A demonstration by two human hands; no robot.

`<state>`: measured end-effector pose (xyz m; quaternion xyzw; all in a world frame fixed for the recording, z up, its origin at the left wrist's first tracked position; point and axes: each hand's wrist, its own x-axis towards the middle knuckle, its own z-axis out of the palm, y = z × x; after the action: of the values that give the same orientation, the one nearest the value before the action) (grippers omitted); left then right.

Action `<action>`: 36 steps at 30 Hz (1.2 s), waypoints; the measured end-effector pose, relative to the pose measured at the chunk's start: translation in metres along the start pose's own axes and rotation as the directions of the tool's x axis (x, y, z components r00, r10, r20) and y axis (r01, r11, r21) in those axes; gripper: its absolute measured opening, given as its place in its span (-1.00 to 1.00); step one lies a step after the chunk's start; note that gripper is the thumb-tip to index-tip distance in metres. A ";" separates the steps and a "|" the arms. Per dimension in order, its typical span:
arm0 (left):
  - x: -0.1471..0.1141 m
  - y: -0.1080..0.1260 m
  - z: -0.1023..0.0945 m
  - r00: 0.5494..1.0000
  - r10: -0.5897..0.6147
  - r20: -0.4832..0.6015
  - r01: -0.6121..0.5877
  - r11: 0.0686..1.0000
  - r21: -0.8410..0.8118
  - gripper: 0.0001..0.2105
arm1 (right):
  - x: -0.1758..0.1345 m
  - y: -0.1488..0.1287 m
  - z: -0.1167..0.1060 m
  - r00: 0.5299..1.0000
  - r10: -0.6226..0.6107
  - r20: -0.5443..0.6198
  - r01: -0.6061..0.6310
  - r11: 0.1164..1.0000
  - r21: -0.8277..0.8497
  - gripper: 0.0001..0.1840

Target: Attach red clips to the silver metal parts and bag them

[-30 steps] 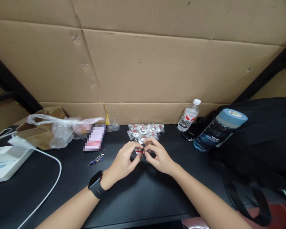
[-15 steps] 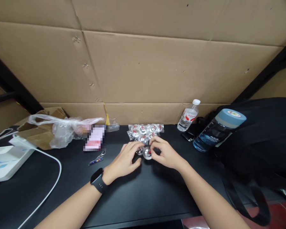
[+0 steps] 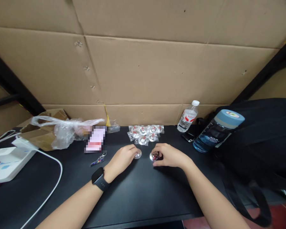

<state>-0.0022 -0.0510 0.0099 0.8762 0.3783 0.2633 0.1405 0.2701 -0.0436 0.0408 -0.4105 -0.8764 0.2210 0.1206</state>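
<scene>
My left hand (image 3: 124,157), with a black watch on its wrist, has its fingertips closed over the near-left part of a small shiny metal disc (image 3: 139,154) on the black table. The thumb is mostly hidden. To the right, my right hand (image 3: 170,156) curves around a second metal disc (image 3: 152,157) with a dark red centre. Its thumb and fingers are apart, with the disc showing between them. Beyond both hands, several similar discs in clear plastic wrappers (image 3: 143,140) lie in rows.
At the left are a phone (image 3: 95,140), a keychain (image 3: 97,161), a plastic bag (image 3: 64,132), a cardboard box (image 3: 41,136) and a white power strip (image 3: 11,162) with a cable. A water bottle (image 3: 187,117), a blue-lidded bottle (image 3: 214,133) and a black bag (image 3: 264,136) stand at the right.
The two discs, close together before, now lie farther apart. My right hand has moved slightly right and its pinch has widened. My left fingers have closed in over the left disc.
</scene>
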 end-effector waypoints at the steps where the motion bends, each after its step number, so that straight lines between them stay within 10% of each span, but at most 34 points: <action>1: 0.000 0.000 0.000 1.000 -0.009 -0.004 0.009 1.000 -0.016 -0.74 | 0.000 0.000 0.000 1.000 0.005 0.002 -0.005 1.000 -0.012 -0.68; 8: 0.002 0.009 0.000 0.997 -0.055 -0.051 0.041 0.972 -0.231 -0.79 | 0.006 -0.012 0.010 0.994 0.005 -0.110 -0.009 0.999 -0.033 -0.80; 19: 0.004 0.004 0.009 0.926 -0.375 -0.044 0.239 0.673 -0.700 -0.78 | 0.020 -0.038 0.041 0.931 0.177 -0.319 0.082 0.751 0.656 -0.80; 30: 0.003 0.004 0.005 0.957 -0.287 -0.034 0.227 0.820 -0.526 -0.84 | 0.026 -0.030 0.052 0.962 0.255 -0.097 0.008 0.328 0.945 -0.52; 36: 0.007 0.002 -0.007 0.978 -0.205 -0.045 0.167 0.890 -0.424 -0.75 | 0.023 -0.032 0.045 0.973 0.207 -0.105 0.031 0.332 0.943 -0.39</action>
<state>-0.0006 -0.0470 0.0189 0.7731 0.4013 0.3618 0.3324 0.2160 -0.0571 0.0177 -0.3335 -0.5474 0.6471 0.4127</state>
